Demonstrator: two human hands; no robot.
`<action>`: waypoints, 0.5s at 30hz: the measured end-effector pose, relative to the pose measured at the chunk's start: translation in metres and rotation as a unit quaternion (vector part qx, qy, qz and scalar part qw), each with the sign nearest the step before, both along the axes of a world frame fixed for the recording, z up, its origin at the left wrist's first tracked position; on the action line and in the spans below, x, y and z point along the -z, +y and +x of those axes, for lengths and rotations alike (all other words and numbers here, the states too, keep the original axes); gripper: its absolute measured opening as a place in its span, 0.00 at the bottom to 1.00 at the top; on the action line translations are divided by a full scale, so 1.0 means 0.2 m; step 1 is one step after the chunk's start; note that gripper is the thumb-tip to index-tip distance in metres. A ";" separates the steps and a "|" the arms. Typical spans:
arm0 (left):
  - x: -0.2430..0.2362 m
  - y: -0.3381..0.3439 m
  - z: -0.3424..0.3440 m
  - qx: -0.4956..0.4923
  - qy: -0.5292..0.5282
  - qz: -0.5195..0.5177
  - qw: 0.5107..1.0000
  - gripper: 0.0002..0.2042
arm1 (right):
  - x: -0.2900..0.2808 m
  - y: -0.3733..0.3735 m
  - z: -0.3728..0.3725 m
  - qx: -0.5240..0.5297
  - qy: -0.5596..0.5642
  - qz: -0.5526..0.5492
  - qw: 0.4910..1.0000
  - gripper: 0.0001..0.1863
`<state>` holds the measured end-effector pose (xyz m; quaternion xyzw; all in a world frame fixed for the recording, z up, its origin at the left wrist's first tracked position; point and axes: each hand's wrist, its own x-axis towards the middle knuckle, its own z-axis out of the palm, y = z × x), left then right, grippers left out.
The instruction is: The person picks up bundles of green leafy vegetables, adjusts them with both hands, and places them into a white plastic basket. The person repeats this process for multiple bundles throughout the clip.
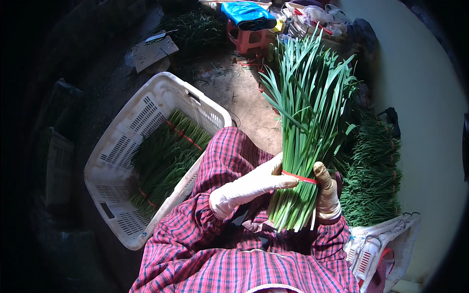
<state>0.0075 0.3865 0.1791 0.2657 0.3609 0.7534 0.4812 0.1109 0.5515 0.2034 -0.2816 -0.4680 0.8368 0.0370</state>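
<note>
A large bunch of garlic chives (312, 107) stands upright over my lap, its leaf tips pointing away from me and its pale cut ends toward me. Around its lower part runs a red band (300, 177). My left hand (251, 185), in a whitish glove, grips the bunch from the left, with the thumb lying by the band. From the right, my right hand (327, 195), also gloved and stained yellowish at the thumb, closes on the bunch at the same height. The fingers behind the stalks are hidden.
To my left, a white slatted plastic crate (117, 129) holds red-banded chive bunches (168, 156). More bunches (373, 171) are stacked at right beside a pale wall (420, 122), near a white crate (373, 244). Ahead stands a red stool (248, 40) with a blue plastic bundle (248, 15).
</note>
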 end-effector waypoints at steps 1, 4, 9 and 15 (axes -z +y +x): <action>-0.03 -0.04 -0.05 -0.034 -0.030 0.005 0.999 0.32 | -0.02 -0.07 -0.08 -0.048 0.099 0.095 0.989 0.26; -0.11 -0.27 -0.24 -0.152 -0.156 0.028 0.976 0.23 | -0.11 -0.26 -0.29 -0.158 0.125 0.338 0.919 0.40; -0.21 -0.88 -0.60 -0.329 0.033 0.069 0.941 0.18 | -0.11 -0.39 -0.54 -0.160 0.257 0.386 0.872 0.49; 0.01 -1.63 -0.79 -0.489 0.261 -0.296 0.778 0.22 | 0.22 -0.29 -0.56 -0.215 0.060 0.275 0.935 0.29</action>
